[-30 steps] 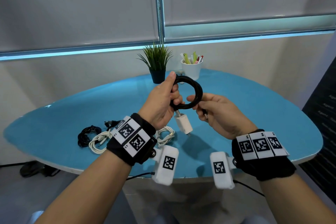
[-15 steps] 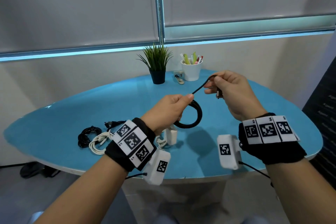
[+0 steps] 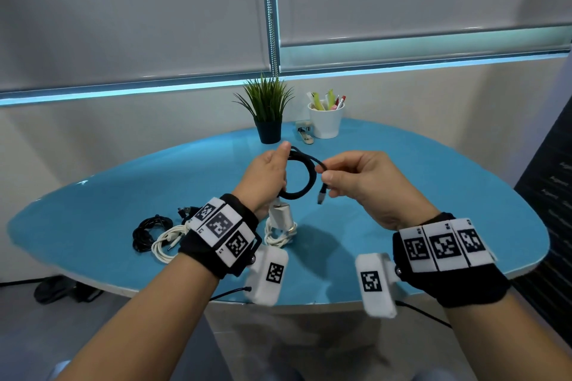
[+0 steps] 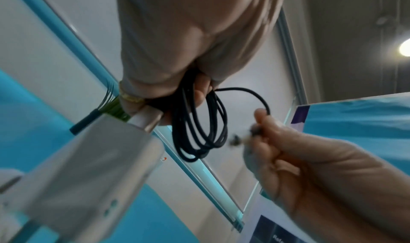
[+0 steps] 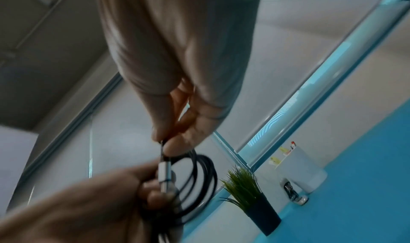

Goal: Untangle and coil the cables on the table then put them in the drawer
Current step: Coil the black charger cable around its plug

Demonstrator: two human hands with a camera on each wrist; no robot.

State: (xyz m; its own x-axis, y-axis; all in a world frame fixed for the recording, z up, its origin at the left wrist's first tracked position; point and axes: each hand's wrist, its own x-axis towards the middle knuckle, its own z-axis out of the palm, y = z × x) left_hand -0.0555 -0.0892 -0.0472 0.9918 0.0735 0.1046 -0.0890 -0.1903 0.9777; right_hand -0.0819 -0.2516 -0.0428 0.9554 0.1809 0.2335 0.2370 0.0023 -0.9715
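Observation:
My left hand (image 3: 269,176) grips a black cable (image 3: 305,178) wound into a coil of several loops, held above the blue table (image 3: 433,182). A white charger block (image 3: 280,215) hangs from the coil under that hand. My right hand (image 3: 349,179) pinches the cable's free end just above its silver plug (image 3: 320,196), right of the coil. The left wrist view shows the black cable loops (image 4: 199,124) hanging from the left hand's fingers and the right hand (image 4: 288,150) beside them. In the right wrist view the silver plug (image 5: 165,176) hangs below the pinching fingertips (image 5: 175,146).
On the table's left lie a black cable bundle (image 3: 150,230), a white coiled cable (image 3: 168,243) and another white cable (image 3: 280,235) under the charger. A potted plant (image 3: 267,111), a white pen cup (image 3: 325,119) and a small clip (image 3: 305,133) stand at the back.
My right hand came down from its raised position and laid the free end against the coil. My left hand lifted the coil and turned it upright.

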